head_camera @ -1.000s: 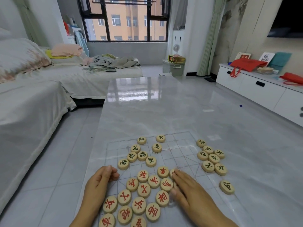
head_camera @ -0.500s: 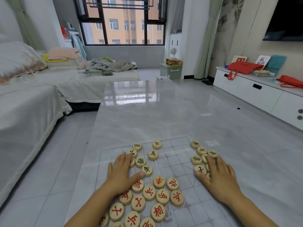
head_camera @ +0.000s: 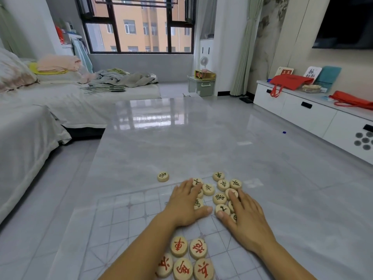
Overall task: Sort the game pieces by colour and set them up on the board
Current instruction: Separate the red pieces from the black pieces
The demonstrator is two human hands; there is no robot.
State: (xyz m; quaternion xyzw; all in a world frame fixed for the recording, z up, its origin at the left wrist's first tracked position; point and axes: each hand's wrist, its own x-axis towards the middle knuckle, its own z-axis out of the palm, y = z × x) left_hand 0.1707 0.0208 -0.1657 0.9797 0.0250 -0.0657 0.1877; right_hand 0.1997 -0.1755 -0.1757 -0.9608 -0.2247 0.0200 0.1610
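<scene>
The table top (head_camera: 153,142), filling the middle of the frame, looks like polished grey marble, glossy enough to mirror the window. On it lies a thin, clear plastic-looking board sheet (head_camera: 125,215), smooth and faintly shiny. The round game pieces (head_camera: 178,246) at bottom centre look like pale, matt wood with painted characters. At left, the sofa cover (head_camera: 30,126) is soft, dull cloth.

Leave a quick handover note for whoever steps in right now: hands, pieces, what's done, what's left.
Left hand and right hand: both flat and open, herding the dark-lettered pieces together at the board's far edge.
One dark stray piece lies off the board, far left.
Red-lettered pieces are grouped at the near edge.
Done: colours mostly separated.
Left: fetch the stray, then place every piece on its starting point.
</scene>
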